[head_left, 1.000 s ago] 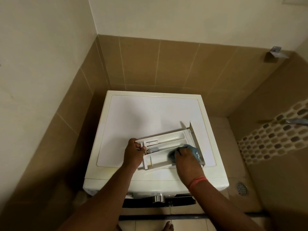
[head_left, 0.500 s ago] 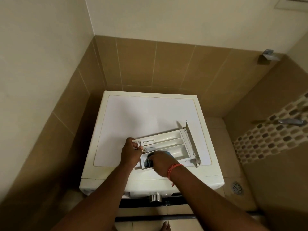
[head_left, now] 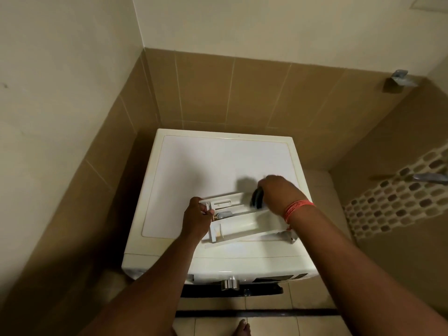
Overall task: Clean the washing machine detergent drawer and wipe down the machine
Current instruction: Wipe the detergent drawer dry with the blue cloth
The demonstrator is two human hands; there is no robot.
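A person's left hand point(head_left: 196, 220) grips the detergent drawer point(head_left: 244, 220) atop the washing machine point(head_left: 194, 166) while the right hand point(head_left: 278, 195) pinches a cloth point(head_left: 257, 198), wiping compartments; next, probably the remaining sections.

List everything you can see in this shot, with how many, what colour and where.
washing machine: one, white, in the tiled corner
detergent drawer: one, white, removed, lying on the machine's top near the front
cloth: one, dark bluish, at the drawer's far right end
dial: one, silver, on the machine's front panel
wall tiles: many, brown, behind the machine
wall fixture: one, metallic, upper right
tap: one, metallic, right edge
left hand: grips the drawer's left end
right hand: holds the cloth
wrist thread: orange-red, right wrist
foot: one, bottom edge
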